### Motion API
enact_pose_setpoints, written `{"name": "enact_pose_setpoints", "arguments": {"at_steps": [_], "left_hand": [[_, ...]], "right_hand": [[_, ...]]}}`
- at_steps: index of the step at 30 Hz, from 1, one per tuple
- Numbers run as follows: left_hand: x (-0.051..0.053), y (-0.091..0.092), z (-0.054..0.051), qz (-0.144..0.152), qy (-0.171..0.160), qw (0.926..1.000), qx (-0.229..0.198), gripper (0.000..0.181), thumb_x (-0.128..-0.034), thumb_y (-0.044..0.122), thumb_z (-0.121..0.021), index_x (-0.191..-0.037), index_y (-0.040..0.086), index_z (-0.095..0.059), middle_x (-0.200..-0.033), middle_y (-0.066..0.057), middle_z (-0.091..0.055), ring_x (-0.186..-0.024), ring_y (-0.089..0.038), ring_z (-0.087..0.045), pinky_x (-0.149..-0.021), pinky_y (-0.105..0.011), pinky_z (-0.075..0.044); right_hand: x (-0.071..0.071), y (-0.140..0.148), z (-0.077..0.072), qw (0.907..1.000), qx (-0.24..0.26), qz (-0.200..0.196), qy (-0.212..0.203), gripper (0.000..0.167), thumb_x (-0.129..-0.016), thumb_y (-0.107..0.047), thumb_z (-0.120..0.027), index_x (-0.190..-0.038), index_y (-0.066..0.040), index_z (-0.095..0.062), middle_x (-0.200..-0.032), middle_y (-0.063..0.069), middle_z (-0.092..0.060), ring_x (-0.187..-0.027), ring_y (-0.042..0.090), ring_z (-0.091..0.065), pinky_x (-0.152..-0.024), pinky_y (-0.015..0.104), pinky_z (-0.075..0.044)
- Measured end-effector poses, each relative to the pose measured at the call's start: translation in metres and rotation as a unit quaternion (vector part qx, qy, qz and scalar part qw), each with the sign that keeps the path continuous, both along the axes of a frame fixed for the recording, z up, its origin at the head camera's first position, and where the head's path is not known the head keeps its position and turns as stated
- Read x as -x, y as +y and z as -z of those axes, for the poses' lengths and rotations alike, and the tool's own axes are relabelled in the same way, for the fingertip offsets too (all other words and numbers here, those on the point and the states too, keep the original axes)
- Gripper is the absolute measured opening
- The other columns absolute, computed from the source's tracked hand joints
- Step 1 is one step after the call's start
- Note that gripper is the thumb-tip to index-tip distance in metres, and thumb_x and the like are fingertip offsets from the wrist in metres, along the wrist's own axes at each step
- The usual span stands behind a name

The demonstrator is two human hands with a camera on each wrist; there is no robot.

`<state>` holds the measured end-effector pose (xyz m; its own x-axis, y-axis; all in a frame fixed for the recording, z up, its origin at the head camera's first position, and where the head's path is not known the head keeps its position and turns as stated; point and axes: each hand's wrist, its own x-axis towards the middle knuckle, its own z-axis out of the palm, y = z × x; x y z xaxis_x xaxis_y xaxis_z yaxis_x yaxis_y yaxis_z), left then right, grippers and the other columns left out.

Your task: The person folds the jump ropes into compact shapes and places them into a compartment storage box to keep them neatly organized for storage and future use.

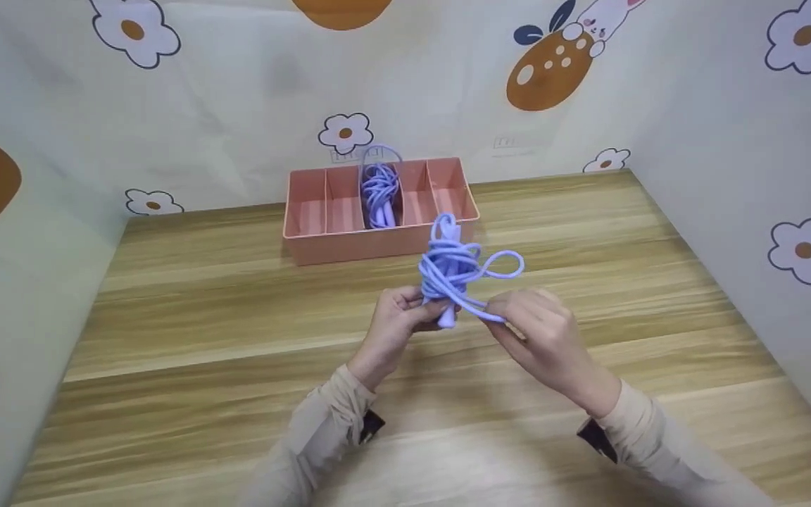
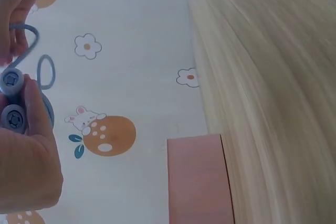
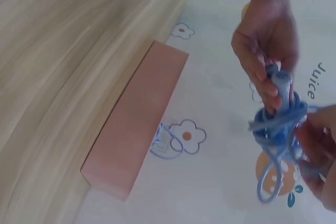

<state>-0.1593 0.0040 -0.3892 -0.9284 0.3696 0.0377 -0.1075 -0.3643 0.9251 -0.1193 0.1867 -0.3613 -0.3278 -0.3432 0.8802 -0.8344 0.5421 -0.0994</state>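
A bluish-purple jump rope [image 1: 450,271], its cord wound round its two handles, is held up above the table. Around the lower part of the handles, my left hand [image 1: 393,329] grips it. The round handle ends [image 2: 13,118] show between that hand's fingers in the left wrist view. My right hand [image 1: 543,339] pinches a stretch of cord just right of the bundle. A loose loop sticks out to the right of the winding. Behind, a second wound jump rope [image 1: 381,189] lies in the middle compartment of a pink divided box [image 1: 356,248].
The box stands at the back of the wood-grain table [image 1: 222,394], close to the patterned back wall [image 1: 236,105]. Part of the second rope's cord rises above the box rim. Patterned side walls flank the table.
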Motion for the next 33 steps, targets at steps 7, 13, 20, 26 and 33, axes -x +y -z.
{"name": "enact_pose_setpoints", "arguments": {"at_steps": [7, 13, 20, 26, 33], "left_hand": [[-0.003, -0.008, 0.000, 0.033, -0.034, 0.9971, -0.060, 0.021, -0.0788, -0.009, -0.051, -0.089, 0.001, -0.066, -0.074, -0.003, -0.069, -0.069, -0.013, -0.066, -0.068, -0.025, -0.055], [-0.012, -0.010, -0.002, 0.069, 0.002, 0.9917, -0.109, 0.029, -0.0790, -0.007, -0.052, -0.088, 0.015, -0.069, -0.077, 0.000, -0.070, -0.072, -0.012, -0.066, -0.071, -0.026, -0.054], [-0.015, -0.007, 0.006, 0.109, 0.124, 0.9746, -0.151, 0.036, -0.0767, -0.007, -0.053, -0.092, 0.020, -0.070, -0.082, 0.004, -0.070, -0.076, -0.009, -0.065, -0.073, -0.024, -0.052], [-0.018, -0.009, 0.009, 0.155, 0.172, 0.9647, -0.125, 0.040, -0.0727, -0.011, -0.054, -0.090, 0.022, -0.070, -0.083, 0.007, -0.069, -0.075, -0.006, -0.064, -0.071, -0.019, -0.051], [-0.023, -0.012, 0.008, 0.212, 0.212, 0.9494, -0.094, 0.019, -0.0665, -0.017, -0.056, -0.081, -0.010, -0.064, -0.081, -0.003, -0.070, -0.076, -0.005, -0.063, -0.070, -0.020, -0.052]], "right_hand": [[-0.010, 0.013, -0.005, 0.9880, 0.039, -0.145, -0.034, 0.014, -0.086, -0.008, -0.060, -0.082, 0.003, -0.066, -0.077, 0.010, -0.065, -0.068, 0.018, -0.060, -0.065, 0.025, -0.050], [-0.017, 0.029, -0.015, 0.9275, 0.156, -0.238, -0.242, 0.013, -0.081, 0.004, -0.061, -0.093, 0.004, -0.067, -0.086, 0.009, -0.068, -0.078, 0.014, -0.064, -0.071, 0.020, -0.053], [-0.013, 0.044, -0.018, 0.7844, 0.238, -0.318, -0.476, 0.024, -0.086, 0.006, -0.053, -0.100, -0.006, -0.068, -0.091, 0.003, -0.069, -0.085, 0.012, -0.065, -0.078, 0.024, -0.053], [-0.001, 0.056, -0.018, 0.6815, 0.209, -0.344, -0.611, 0.025, -0.090, 0.001, -0.048, -0.098, -0.015, -0.065, -0.086, -0.005, -0.067, -0.076, 0.004, -0.059, -0.063, 0.015, -0.044], [0.008, 0.058, -0.015, 0.5742, 0.184, -0.391, -0.695, 0.025, -0.089, 0.004, -0.042, -0.096, -0.011, -0.061, -0.083, -0.007, -0.063, -0.067, 0.001, -0.053, -0.058, 0.012, -0.043]]}}
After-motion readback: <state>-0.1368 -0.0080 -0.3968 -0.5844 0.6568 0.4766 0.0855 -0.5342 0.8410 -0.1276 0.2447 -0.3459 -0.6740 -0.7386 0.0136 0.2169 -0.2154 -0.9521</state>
